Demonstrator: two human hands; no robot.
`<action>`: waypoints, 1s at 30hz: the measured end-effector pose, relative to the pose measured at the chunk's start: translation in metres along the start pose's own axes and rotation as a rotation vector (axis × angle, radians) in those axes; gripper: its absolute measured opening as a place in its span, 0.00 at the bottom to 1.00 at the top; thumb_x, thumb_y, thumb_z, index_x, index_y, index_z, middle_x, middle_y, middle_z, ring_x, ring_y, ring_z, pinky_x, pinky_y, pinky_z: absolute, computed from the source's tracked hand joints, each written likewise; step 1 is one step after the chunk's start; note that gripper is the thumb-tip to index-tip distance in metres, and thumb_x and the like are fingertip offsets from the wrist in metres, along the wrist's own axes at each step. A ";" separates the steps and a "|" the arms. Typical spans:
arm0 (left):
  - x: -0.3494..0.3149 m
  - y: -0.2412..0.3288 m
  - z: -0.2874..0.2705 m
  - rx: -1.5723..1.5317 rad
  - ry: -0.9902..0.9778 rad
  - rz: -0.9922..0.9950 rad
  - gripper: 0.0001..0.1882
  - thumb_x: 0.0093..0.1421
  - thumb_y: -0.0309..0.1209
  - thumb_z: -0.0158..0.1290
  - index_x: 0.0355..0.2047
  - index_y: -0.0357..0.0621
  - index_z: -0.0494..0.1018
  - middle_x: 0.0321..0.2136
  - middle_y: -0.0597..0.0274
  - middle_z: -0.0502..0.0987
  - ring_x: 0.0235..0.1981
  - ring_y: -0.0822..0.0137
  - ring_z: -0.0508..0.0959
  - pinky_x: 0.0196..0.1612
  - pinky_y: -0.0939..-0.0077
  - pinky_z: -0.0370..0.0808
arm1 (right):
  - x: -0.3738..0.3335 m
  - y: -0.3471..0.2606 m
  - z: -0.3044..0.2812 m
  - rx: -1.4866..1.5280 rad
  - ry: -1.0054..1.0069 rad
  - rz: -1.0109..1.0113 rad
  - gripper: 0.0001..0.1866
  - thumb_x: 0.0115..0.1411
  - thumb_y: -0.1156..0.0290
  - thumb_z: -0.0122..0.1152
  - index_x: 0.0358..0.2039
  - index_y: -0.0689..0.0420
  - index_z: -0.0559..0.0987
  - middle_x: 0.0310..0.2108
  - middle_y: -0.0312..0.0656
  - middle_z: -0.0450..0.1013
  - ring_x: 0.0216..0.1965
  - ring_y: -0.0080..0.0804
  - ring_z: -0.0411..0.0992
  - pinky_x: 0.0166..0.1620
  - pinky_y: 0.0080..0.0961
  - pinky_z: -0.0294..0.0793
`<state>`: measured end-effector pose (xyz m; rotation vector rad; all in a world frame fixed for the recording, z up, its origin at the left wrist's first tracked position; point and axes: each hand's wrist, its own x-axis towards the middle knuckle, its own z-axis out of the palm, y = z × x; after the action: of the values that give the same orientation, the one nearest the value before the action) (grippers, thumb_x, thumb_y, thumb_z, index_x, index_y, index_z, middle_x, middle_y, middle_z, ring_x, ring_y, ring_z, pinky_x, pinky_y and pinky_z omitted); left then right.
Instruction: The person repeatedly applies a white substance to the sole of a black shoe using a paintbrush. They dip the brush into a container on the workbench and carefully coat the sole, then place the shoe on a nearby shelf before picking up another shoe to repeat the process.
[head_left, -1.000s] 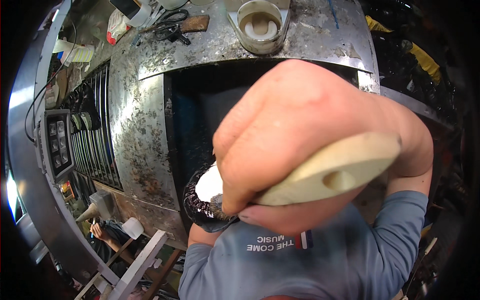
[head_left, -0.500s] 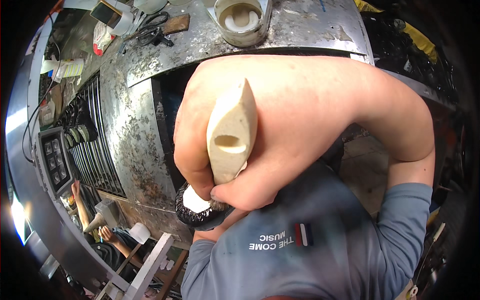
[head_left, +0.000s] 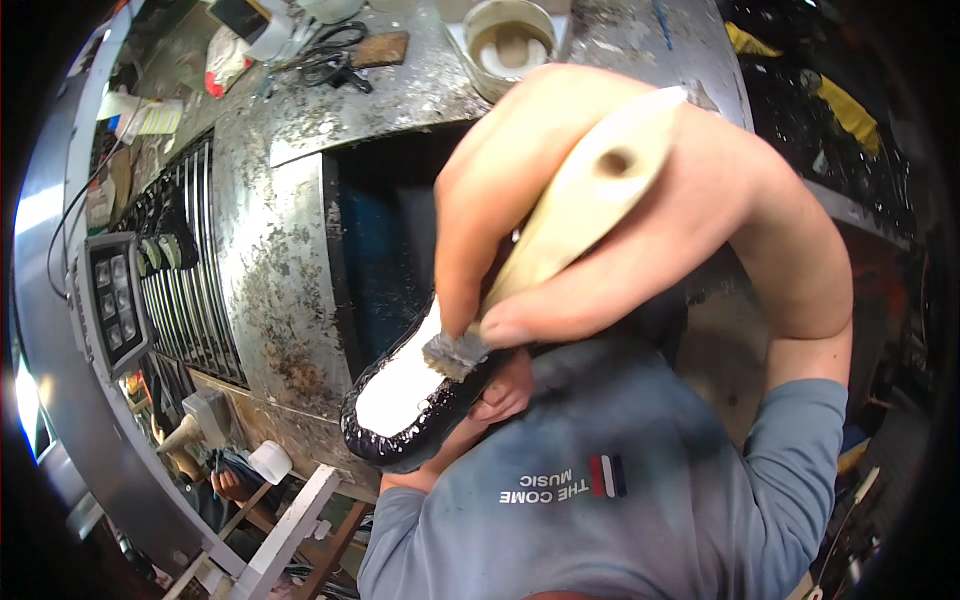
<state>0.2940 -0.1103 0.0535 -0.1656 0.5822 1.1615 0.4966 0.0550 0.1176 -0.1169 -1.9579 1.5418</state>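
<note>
A flat brush with a pale, wide handle [head_left: 590,205] is gripped in my right hand [head_left: 690,215], thumb and fingers closed around it near the bristles. Its grey, worn bristles [head_left: 455,352] touch the white underside of a black shoe upper [head_left: 365,440]. The shoe is bottom up, its gathered black edge glossy around the white middle. Against the shoe's near side show the curled fingers of my left hand [head_left: 503,390], holding it; the rest of that hand is hidden by the shoe. The toe-like rounded end points to the lower left, and my right hand covers the far end.
Beyond my hands, a round pot [head_left: 482,72] of brownish liquid stands on the stained metal bench [head_left: 255,230]. Black-handled scissors [head_left: 335,55] lie further left. A rod rack [head_left: 190,300] holds black shoes beside a lamp panel [head_left: 118,305]. Another person's hand [head_left: 228,487] shows lower left.
My right hand has shifted right and away, and the brush handle has tilted from near upright to leaning right. Much more of the shoe's white underside now shows.
</note>
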 end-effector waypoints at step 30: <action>0.119 0.647 -0.139 2.130 1.382 1.020 0.55 0.40 0.66 0.73 0.58 0.35 0.76 0.49 0.50 0.84 0.48 0.57 0.82 0.58 0.65 0.73 | -0.056 0.017 -0.019 0.011 0.502 0.315 0.14 0.52 0.70 0.73 0.37 0.65 0.86 0.34 0.50 0.83 0.35 0.37 0.82 0.40 0.29 0.81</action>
<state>-0.3035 0.1912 -0.0139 1.4268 3.0054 0.5210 0.5458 0.0521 0.0811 -0.7629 -1.5785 1.5269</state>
